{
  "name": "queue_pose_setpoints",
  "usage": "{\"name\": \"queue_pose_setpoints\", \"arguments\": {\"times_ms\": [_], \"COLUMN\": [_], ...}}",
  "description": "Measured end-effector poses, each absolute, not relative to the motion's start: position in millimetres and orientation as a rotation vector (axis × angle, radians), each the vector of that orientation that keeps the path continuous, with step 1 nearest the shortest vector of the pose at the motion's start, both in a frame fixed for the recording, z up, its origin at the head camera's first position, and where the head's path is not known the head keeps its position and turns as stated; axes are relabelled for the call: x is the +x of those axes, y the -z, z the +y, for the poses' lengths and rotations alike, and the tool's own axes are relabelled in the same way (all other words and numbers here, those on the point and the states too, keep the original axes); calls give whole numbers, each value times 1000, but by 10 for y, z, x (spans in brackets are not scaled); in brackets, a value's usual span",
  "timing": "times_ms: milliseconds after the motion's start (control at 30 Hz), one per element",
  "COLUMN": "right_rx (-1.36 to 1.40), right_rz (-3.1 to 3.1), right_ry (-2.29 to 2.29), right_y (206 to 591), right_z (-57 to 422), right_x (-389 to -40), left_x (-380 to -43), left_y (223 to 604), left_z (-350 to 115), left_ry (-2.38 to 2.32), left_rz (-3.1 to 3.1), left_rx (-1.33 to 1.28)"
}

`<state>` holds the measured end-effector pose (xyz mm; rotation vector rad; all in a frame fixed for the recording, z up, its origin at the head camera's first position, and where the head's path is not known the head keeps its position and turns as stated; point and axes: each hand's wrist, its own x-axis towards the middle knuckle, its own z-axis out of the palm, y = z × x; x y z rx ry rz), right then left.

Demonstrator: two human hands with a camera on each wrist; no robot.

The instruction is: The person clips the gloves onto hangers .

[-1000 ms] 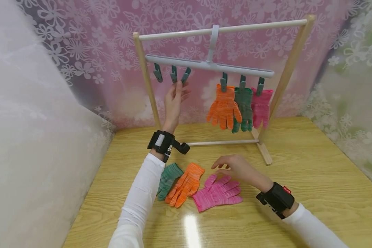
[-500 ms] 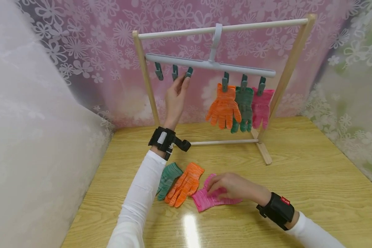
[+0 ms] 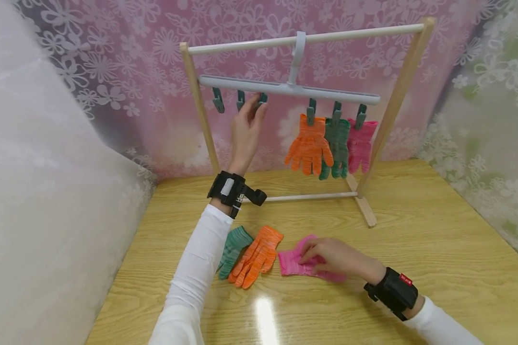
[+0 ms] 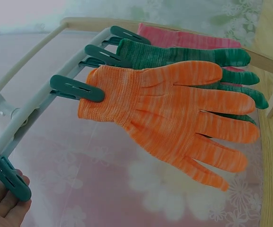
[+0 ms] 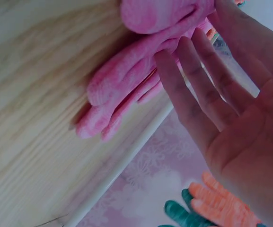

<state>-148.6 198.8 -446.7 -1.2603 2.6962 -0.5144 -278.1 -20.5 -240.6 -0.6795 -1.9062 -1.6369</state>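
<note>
A grey hanger [image 3: 259,86] with green clips hangs from the rack's top bar. My left hand [image 3: 246,134] is raised to the third clip from the left. In the left wrist view the thumb and fingers hold this green clip [image 4: 13,179] from either side, with no glove in it. An orange glove [image 4: 174,109], a green glove [image 4: 169,54] and a pink glove [image 4: 188,39] hang from the right-hand clips. Down on the table, my right hand [image 3: 338,258] grips a loose pink glove [image 3: 290,262] from above; its fingertips meet the bunched fabric [image 5: 145,61].
A loose orange glove [image 3: 259,256] and a green glove [image 3: 234,249] lie on the wooden table [image 3: 423,239], left of the pink one. The wooden rack [image 3: 397,100] stands at the back, its low crossbar [image 3: 306,197] behind the gloves. Light fabric walls enclose the sides.
My right hand has come down onto the loose pink glove, which has shifted right and turned slightly. My left hand has moved up around the third clip, which now hangs straighter.
</note>
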Motion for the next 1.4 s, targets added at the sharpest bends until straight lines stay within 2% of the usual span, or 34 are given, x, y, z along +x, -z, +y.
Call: {"name": "queue_pose_setpoints", "arguments": {"times_ms": [700,1000,1400], "right_rx": [-1041,-945,-823], "right_rz": [2940,3019,2962], "right_ry": [487,380,399], "right_y": [4408,4335,4487], "right_z": [2100,1955,1713], "right_x": [-1635,-1941,-2294], "left_x": [-2728,-2719,-2695], "left_y": [2356,2324,2287], "left_z": [-178,-153,-125], "left_ry": [1610,1641,1644], "left_rz": [-1965,-1978,-2043], "left_rx": [-645,-651,-618]}}
